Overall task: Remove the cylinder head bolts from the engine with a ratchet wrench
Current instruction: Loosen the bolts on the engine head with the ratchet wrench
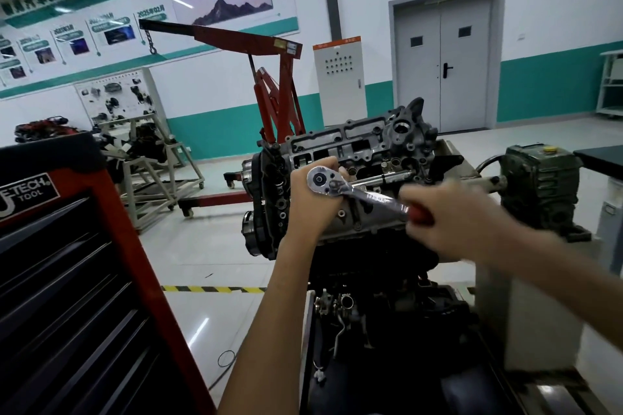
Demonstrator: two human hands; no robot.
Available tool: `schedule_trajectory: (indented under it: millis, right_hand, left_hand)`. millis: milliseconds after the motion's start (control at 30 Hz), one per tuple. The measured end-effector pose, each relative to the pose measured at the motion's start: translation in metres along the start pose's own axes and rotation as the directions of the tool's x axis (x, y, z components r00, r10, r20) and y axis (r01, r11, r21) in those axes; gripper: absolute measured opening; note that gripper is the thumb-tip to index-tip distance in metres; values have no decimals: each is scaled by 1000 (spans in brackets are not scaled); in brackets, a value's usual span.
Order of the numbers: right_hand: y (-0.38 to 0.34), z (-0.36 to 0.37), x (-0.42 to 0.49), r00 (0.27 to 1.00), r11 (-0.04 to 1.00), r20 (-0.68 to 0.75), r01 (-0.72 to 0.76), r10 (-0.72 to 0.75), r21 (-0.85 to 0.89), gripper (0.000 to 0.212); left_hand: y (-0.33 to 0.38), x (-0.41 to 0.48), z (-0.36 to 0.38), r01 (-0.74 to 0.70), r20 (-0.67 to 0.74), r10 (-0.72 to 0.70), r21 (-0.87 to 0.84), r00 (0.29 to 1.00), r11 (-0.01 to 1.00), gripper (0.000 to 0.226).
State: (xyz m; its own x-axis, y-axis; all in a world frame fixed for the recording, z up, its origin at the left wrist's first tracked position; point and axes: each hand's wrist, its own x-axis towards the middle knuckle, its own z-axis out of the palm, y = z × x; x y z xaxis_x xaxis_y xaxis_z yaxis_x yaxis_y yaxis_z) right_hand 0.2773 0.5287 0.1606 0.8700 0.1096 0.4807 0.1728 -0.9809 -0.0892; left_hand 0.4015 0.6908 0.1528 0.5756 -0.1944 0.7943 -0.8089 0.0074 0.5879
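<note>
Right grip (448,216) on ratchet wrench (369,195) handle, left grip (308,202) cupping head

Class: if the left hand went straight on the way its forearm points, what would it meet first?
Most likely the cylinder head, which lies just beyond the left hand. Its fingers curl behind the top of the ratchet wrench. Depth is unclear.

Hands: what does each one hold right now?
Left hand: fingers curled round the wrench head.
Right hand: grips the red handle, blurred.
</note>
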Motion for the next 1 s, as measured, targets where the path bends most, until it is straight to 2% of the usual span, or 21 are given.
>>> schedule_trajectory:
  millis: [33, 100, 133, 200, 267, 333, 400, 467, 500, 533, 633, 700, 767, 833, 900, 967, 1000]
  right_hand:
    - [7, -16, 9, 994, 992, -91, 48, -59, -115, 11]
    - [13, -35, 25, 966, 961, -224, 70, -133, -267, 14]
    - [13, -36, 27, 963, 953, -233, 62, -135, -296, 13]
    - [5, -19, 19, 979, 971, -189, 32, -78, -237, 12]
    - [-9, 15, -1, 991, 994, -131, -32, 18, -105, 13]
    - [-34, 47, -19, 989, 981, -43, -136, 143, 139, 17]
    - [-62, 71, -27, 980, 853, 53, -192, 190, 485, 23]
    - [-76, 83, -29, 980, 729, 61, -182, 189, 660, 31]
    - [-75, 81, -28, 982, 731, 65, -178, 180, 659, 31]
    - [-67, 75, -26, 985, 777, 68, -166, 157, 607, 28]
    - [-23, 37, -12, 997, 983, 74, -35, 22, 179, 21]
    - [5, 0, 8, 996, 993, -13, 92, -93, -74, 18]
    - [18, -30, 27, 972, 957, -145, 144, -185, -251, 13]
    - [19, -37, 35, 972, 944, -167, 108, -166, -310, 13]
    - [15, -22, 25, 988, 961, -136, 38, -78, -276, 12]
    - [4, 7, 4, 996, 990, -85, -29, 17, -139, 14]
    - [-4, 22, -6, 996, 997, -52, -72, 71, -6, 20]
  left_hand:
    - [1, 1, -1, 8, 6, -8, 5, 1000, 1000, 44]
    - [1, -2, -1, -8, 30, 8, -1, 1000, 1000, 37]
    - [-1, -5, -1, -4, 20, 4, -6, 1000, 1000, 34]
    - [-6, -10, -3, 33, -22, -34, -35, 999, 999, 38]
    - [-9, -12, -5, 21, -40, -23, -40, 999, 999, 43]
    - [-5, -11, -1, -7, -26, 7, -21, 1000, 1000, 41]
    - [-2, -9, 6, -8, 14, 9, -56, 1000, 998, 41]
    - [0, -9, 9, 44, 37, -40, -119, 999, 992, 42]
    - [0, -9, 9, 49, 37, -45, -116, 998, 992, 42]
    - [-1, -9, 6, 32, 30, -30, -83, 999, 996, 42]
    - [-2, -9, -4, -32, 40, 32, 2, 999, 999, 40]
    - [1, -5, -8, -36, 53, 35, 11, 998, 999, 37]
    - [6, -3, -5, -41, 78, 39, 32, 996, 999, 36]
    - [5, -2, -1, -20, 51, 18, 32, 999, 999, 35]
    - [1, -5, 2, 5, -13, -5, 1, 1000, 1000, 39]
    - [-1, -10, 7, 17, -72, -20, -36, 997, 999, 39]
    - [-1, -11, 10, 24, -96, -28, -46, 995, 999, 39]
